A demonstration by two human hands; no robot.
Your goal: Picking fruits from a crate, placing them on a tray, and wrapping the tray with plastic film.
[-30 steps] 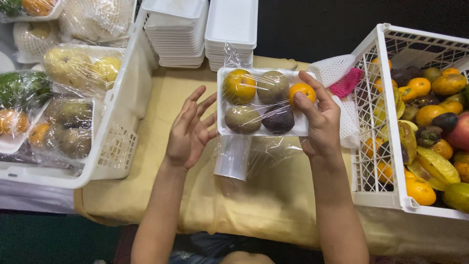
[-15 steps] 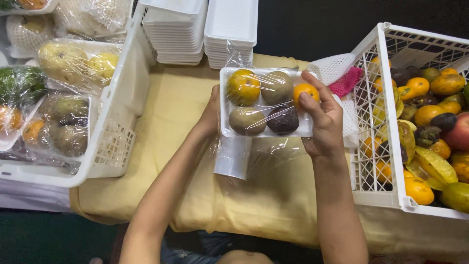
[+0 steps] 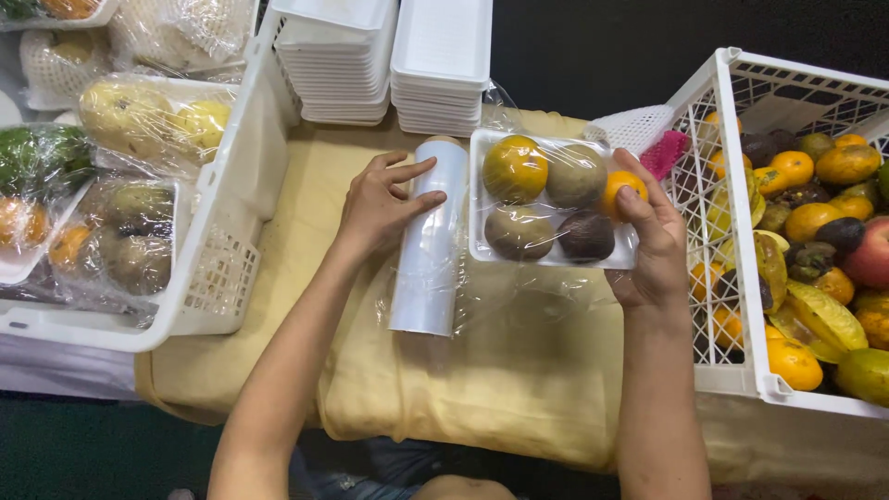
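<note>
My right hand grips the right end of a white foam tray filled with several fruits, among them an orange and dark round ones; clear film covers the tray. My left hand rests on a roll of clear cling film that lies upright on the yellow cloth, just left of the tray. A sheet of film runs from the roll under the tray.
A white crate of loose mixed fruit stands at the right. At the left, another white crate holds wrapped fruit trays. Two stacks of empty foam trays sit at the back. A pink and white foam net lies by the right crate.
My left hand came off the tray's left side and moved onto the film roll, which now shows beside the tray. The tray stays in my right hand.
</note>
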